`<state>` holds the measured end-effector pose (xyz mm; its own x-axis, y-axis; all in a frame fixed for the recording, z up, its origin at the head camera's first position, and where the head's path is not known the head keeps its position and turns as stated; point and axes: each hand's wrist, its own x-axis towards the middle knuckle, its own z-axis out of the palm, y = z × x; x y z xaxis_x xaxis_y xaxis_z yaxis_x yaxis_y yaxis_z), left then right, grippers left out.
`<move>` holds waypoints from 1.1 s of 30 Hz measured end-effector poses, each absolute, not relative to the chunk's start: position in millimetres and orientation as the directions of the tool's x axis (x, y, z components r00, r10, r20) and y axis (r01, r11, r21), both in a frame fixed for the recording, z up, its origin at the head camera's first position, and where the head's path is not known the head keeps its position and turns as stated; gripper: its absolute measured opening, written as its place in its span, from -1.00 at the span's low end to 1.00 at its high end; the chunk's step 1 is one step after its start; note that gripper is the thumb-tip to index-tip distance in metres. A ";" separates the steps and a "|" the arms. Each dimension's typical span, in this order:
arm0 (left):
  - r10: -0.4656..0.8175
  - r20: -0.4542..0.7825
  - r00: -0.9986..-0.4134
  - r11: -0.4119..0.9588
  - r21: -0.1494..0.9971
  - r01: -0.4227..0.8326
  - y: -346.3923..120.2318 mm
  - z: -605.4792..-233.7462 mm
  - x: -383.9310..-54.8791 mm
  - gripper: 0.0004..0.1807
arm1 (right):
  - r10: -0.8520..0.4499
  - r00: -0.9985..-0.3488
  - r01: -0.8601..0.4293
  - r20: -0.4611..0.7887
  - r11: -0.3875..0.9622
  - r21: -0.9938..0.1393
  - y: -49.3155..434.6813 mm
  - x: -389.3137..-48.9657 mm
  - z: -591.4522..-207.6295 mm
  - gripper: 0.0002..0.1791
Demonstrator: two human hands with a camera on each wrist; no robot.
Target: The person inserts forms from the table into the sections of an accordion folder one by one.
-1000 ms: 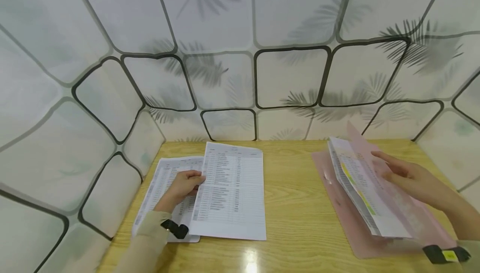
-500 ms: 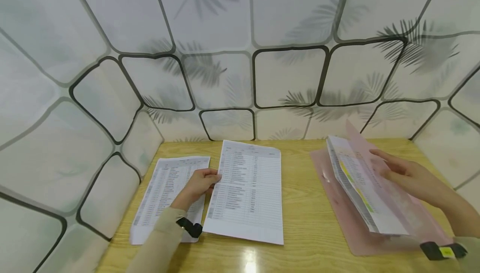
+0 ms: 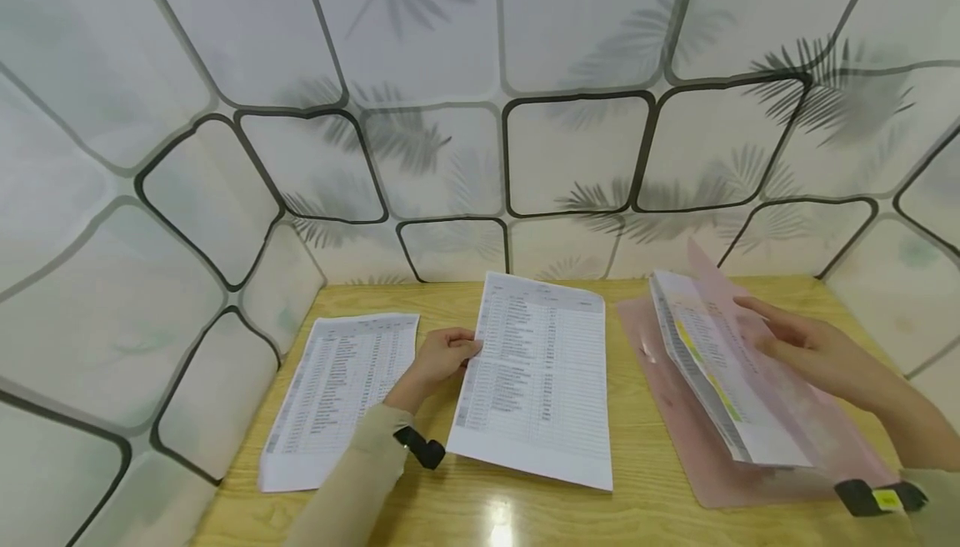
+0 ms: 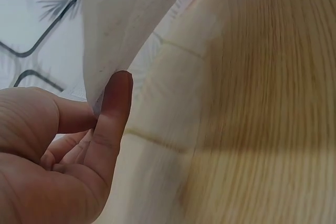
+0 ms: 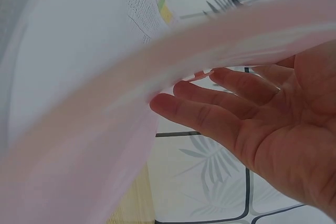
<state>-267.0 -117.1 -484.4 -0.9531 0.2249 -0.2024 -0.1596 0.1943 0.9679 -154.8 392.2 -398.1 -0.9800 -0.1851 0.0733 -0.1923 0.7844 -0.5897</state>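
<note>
My left hand (image 3: 444, 357) pinches the left edge of a white printed sheet (image 3: 536, 380) between thumb and fingers, holding it slightly above the table. In the left wrist view, the sheet's pale underside (image 4: 118, 30) rises from the pinching fingers (image 4: 116, 98). To the right, a pink translucent folder (image 3: 660, 397) lies with its cover raised. My right hand (image 3: 817, 359) rests straight fingers against that cover (image 5: 252, 30), keeping it lifted. Inside the folder is a stack of papers (image 3: 720, 363) with yellow-highlighted rows. How my right thumb lies is partly hidden in the right wrist view.
Another printed sheet (image 3: 341, 397) lies on the wooden table (image 3: 517, 514) at the left. Patterned walls (image 3: 577, 155) stand close behind the table and at both sides. A strip of wood shows between the held sheet and the folder.
My left hand has carried the printed sheet rightward, off the other sheet and toward the folder. My right hand and the raised cover have stayed nearly still.
</note>
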 end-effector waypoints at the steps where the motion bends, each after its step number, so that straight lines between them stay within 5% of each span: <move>1: 0.229 -0.198 -0.953 0.196 0.969 -0.154 -112.8 -484.3 -267.0 -0.72 | -0.185 -0.980 -0.193 0.076 0.782 -0.592 392.3 -154.6 -398.3 -0.28; 17: 0.310 -0.181 -0.933 0.231 0.967 -0.110 -65.5 -481.7 -263.4 -0.73 | -0.191 -0.978 -0.201 0.083 0.763 -0.615 391.3 -153.3 -397.5 -0.29; 33: 0.258 -0.157 -0.953 0.236 0.967 -0.096 -33.2 -477.6 -266.2 -0.73 | -0.181 -0.978 -0.205 0.100 0.780 -0.591 392.4 -150.4 -396.5 -0.28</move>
<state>-266.2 -33.2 -477.6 -0.9531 0.2585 -0.1574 -0.0957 0.2360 0.9670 -150.4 392.4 -396.5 -0.9784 -0.1808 0.1001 -0.2047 0.7804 -0.5908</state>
